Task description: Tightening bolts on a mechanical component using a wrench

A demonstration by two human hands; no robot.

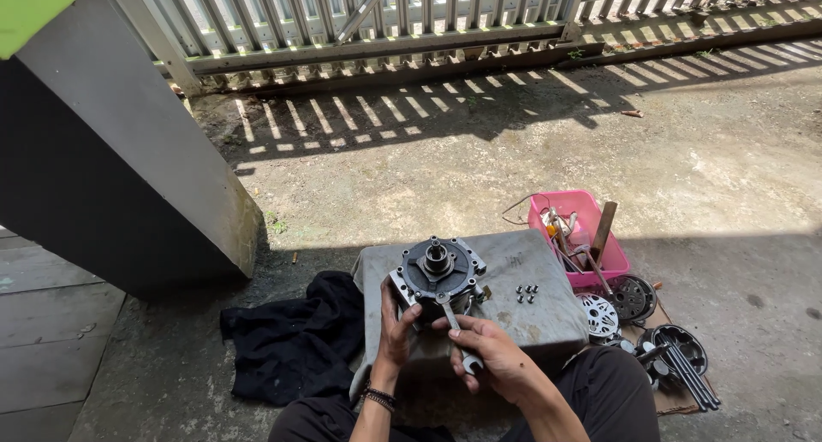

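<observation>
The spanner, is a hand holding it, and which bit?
Yes. The right hand grips the spanner around its handle. The left hand steadies the round metal part at its side.

At frame centre, the left hand [396, 326] steadied a round compressor body [438, 275] on a grey block [531, 309]; the right hand [490, 350] gripped a spanner [458, 338] against it.

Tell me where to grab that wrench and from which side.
Probably the free lower end of the wrench, from the near right. Its upper jaw is engaged on the round metal unit, and the shaft slants down toward the person. The right hand already wraps that end; the left hand braces the unit's near edge.
</observation>
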